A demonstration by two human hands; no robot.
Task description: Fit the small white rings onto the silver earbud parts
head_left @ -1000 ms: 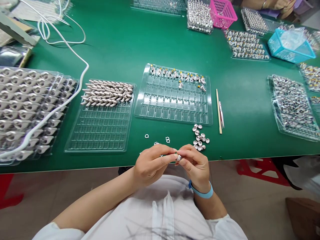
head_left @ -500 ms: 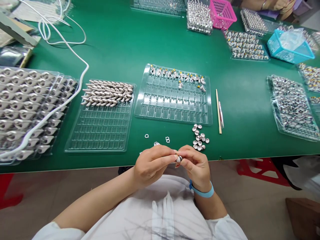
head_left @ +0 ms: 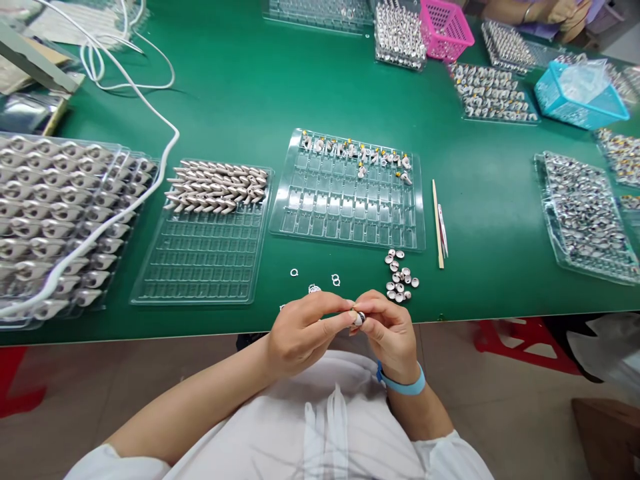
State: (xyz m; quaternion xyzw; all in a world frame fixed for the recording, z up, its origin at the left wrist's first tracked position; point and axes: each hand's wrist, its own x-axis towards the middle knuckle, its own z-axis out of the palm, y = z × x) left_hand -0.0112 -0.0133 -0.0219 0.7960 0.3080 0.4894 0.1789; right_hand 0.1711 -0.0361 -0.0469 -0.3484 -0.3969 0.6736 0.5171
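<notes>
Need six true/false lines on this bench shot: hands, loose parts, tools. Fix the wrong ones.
1. The left hand and right hand pinch one small part between them. True.
2. The tweezers are in the right hand. False: they lie beside the wooden stick.
3. Loose round cups lie just beyond the right hand. True.
4. The blue wristband is on the left wrist. False: it is on the right.
5. White rings lie beyond the left hand. True.
6. The clear plastic bag is in the pink basket. False: it is in the blue basket.
</notes>
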